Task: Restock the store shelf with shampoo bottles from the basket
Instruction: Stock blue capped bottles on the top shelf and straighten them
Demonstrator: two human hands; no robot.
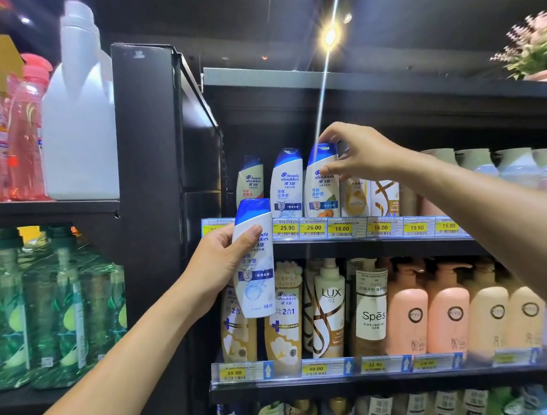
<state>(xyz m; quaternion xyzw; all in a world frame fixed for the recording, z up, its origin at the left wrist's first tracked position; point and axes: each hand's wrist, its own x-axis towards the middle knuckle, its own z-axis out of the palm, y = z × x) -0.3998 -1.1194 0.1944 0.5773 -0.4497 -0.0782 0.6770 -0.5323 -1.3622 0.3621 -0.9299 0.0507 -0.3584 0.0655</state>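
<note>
1. White with a blue cap, the spare bottle (257,284) is wrapped in the left hand (219,264), just before the shelf (371,243).
2. The right hand (358,156) pinches the cap of a shelved bottle (321,188).
3. Nudged sideways, it may topple its neighbours (286,182).

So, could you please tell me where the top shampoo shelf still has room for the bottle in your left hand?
Only a dark sliver shows between the side panel and the leftmost bottle, plus open headroom above the caps. From there right the row stands packed, as does the shelf below.
</note>
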